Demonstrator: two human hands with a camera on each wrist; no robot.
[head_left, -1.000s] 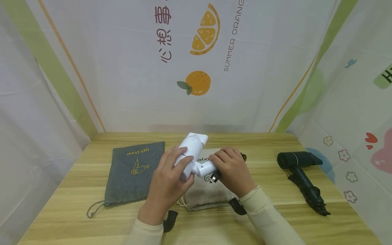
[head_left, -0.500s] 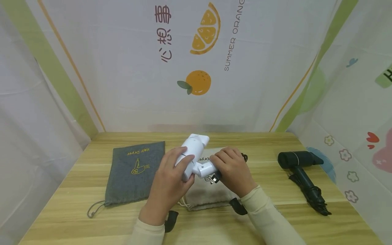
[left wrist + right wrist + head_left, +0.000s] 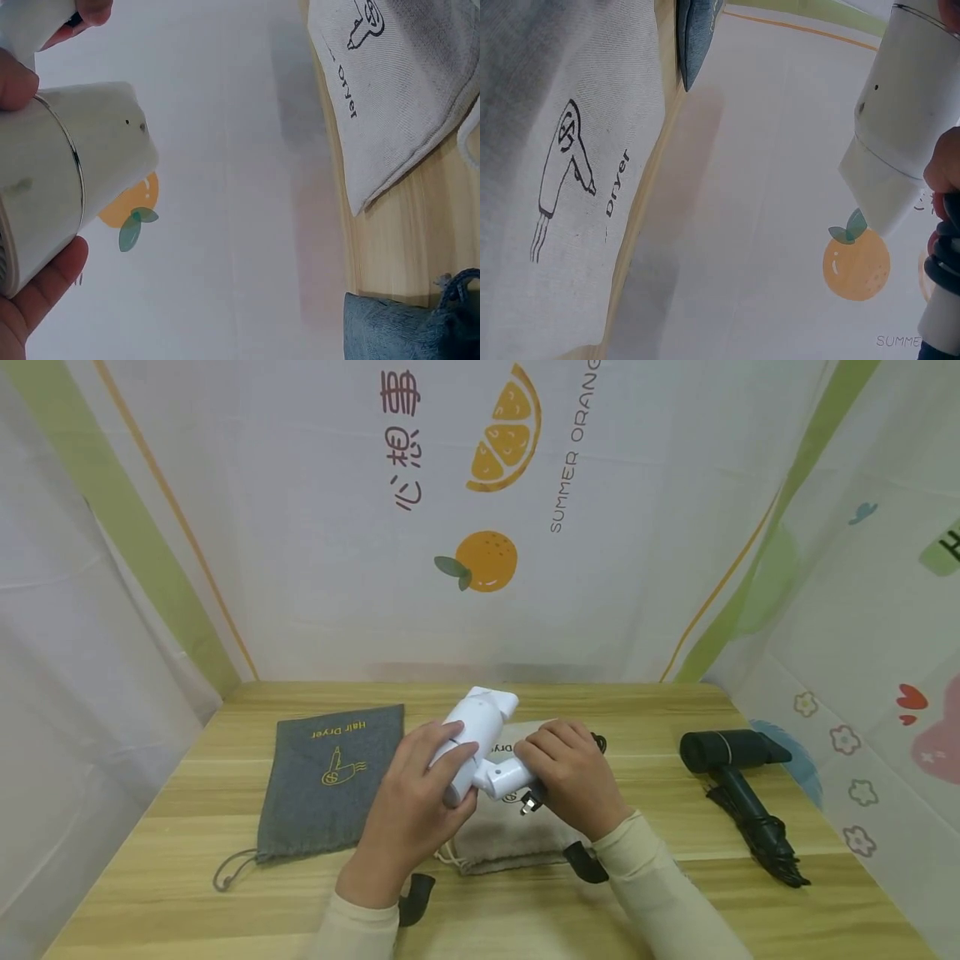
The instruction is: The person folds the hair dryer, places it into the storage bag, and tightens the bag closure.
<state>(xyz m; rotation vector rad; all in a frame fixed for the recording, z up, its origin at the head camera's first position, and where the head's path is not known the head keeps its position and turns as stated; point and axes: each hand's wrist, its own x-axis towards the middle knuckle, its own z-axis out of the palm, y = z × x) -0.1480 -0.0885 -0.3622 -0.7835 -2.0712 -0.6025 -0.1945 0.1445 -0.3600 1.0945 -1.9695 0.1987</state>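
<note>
A white hair dryer (image 3: 480,717) with a flat nozzle is held up above the beige drawstring bag (image 3: 510,847). My left hand (image 3: 411,789) grips its barrel from the left, fingers over the top and thumb underneath. Around the handle, bent at its hinge, curl the fingers of my right hand (image 3: 573,781). A dark cord (image 3: 945,232) is wound about that handle in the right wrist view. The black plug (image 3: 531,802) sticks out below the right hand. In the left wrist view, the barrel (image 3: 97,150) shows its metallic ring and rear grille edge.
Left of the hands lies a grey drawstring bag (image 3: 322,793) printed "Hair Dryer". A black hair dryer (image 3: 731,768) with its cord wrapped rests at the right of the wooden table (image 3: 180,827). A printed curtain (image 3: 337,568) stands behind the table's far edge.
The white hair dryer's nozzle has shifted slightly to the right, and its handle end tips a little lower. Both hands keep their grip; the bags and black hair dryer stay put.
</note>
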